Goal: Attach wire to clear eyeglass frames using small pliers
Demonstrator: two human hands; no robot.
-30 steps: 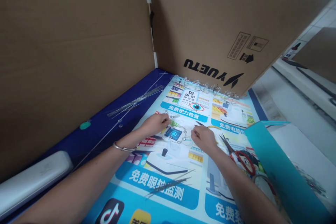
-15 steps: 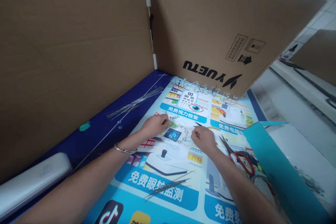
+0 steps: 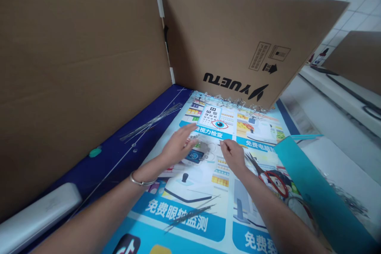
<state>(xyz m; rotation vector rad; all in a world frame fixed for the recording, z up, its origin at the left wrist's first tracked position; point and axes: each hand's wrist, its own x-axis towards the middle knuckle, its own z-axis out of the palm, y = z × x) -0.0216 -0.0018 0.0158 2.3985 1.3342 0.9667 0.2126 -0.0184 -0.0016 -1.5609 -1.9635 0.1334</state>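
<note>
Two bare hands above a printed poster (image 3: 178, 211): left hand (image 3: 178, 147), fingers now spread wide, lifted off the beaded wire loop (image 3: 205, 147); right hand (image 3: 233, 155), fingers pinched narrowly on something too small to tell.

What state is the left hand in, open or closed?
Open: the left hand has its fingers extended and spread above the poster, with nothing visibly gripped.
</note>
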